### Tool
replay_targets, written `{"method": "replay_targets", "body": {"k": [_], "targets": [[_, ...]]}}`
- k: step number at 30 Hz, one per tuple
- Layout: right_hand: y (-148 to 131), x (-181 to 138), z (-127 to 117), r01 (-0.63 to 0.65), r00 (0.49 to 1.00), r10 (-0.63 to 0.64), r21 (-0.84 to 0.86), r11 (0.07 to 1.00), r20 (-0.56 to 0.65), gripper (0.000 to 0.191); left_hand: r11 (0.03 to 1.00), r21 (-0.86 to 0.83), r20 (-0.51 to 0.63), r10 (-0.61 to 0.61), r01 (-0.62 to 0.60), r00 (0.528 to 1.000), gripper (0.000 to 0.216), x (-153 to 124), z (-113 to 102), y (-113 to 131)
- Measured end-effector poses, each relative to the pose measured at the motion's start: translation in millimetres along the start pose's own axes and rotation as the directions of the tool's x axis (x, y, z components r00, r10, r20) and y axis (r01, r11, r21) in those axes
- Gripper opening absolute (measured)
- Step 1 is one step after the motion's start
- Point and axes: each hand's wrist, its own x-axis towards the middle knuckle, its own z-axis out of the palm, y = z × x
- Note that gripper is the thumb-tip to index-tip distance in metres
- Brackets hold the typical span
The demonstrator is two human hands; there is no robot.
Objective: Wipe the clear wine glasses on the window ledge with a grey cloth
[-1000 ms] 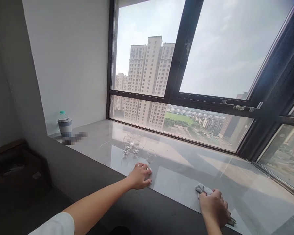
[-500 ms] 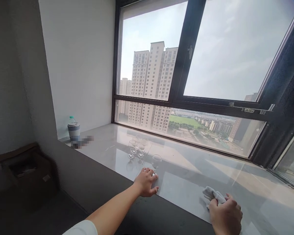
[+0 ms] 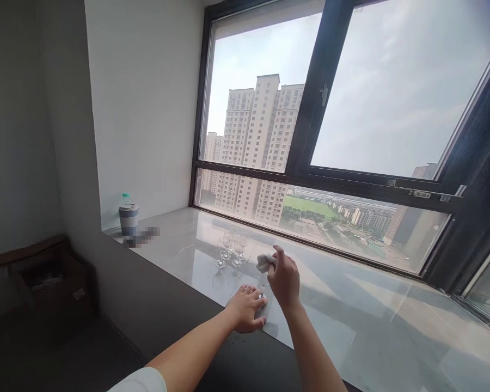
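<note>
Near the front edge of the glossy sill [image 3: 330, 316], my left hand [image 3: 246, 308] rests over the foot of a wine glass [image 3: 263, 294], fingers on it and thumb toward the edge. A bunched white cloth [image 3: 264, 263] is pinched in my right hand [image 3: 285, 277], held at the top of that same glass. Cloth and fingers hide most of its bowl, so I cannot tell whether the cloth is inside. Several other stemmed glasses [image 3: 238, 252] stand upright in a cluster just beyond my left hand.
At the sill's left end stands a lidded cup [image 3: 128, 220], with a teal-capped bottle [image 3: 126, 198] behind it and a blurred patch beside it. A dark-framed window [image 3: 302, 158] runs along the back. An open cardboard box [image 3: 57, 283] sits on the floor at lower left.
My right hand has carried the cloth left and up from the sill's right part to the top of the glass. My left hand stays at the glass's foot. The view has shifted slightly.
</note>
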Motion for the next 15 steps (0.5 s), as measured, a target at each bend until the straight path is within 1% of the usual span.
{"method": "replay_targets", "body": {"k": [1, 3, 6, 9, 13, 15], "targets": [[-4, -1, 7, 0.020, 0.997, -0.018, -0.027, 0.999, 0.080, 0.045, 1.000, -0.003, -0.002, 0.001, -0.001, 1.000, 0.056, 0, 1, 0], [-8, -5, 17, 0.032, 0.987, -0.022, -0.064, 0.997, 0.160, 0.045, 1.000, -0.007, -0.010, 0.006, -0.006, 1.000, 0.055, 0, 1, 0], [-9, -11, 25, 0.024, 0.986, -0.003, -0.125, 0.992, 0.168, 0.042, 1.000, -0.010, -0.021, 0.023, -0.023, 1.000, 0.055, 1, 2, 0], [-10, -12, 28, 0.039, 0.980, 0.003, -0.212, 0.977, 0.198, 0.044, 1.000, -0.014, -0.020, 0.026, -0.026, 0.999, 0.055, 1, 2, 0], [-17, -6, 26, 0.053, 0.954, 0.029, -0.262, 0.964, 0.299, 0.050, 1.000, -0.014, -0.009, 0.015, -0.015, 1.000, 0.056, 2, 1, 0], [-20, -1, 24, 0.050, 0.920, 0.054, -0.252, 0.967, 0.388, 0.056, 1.000, -0.009, 0.001, 0.018, -0.018, 1.000, 0.056, 2, 0, 0]]}}
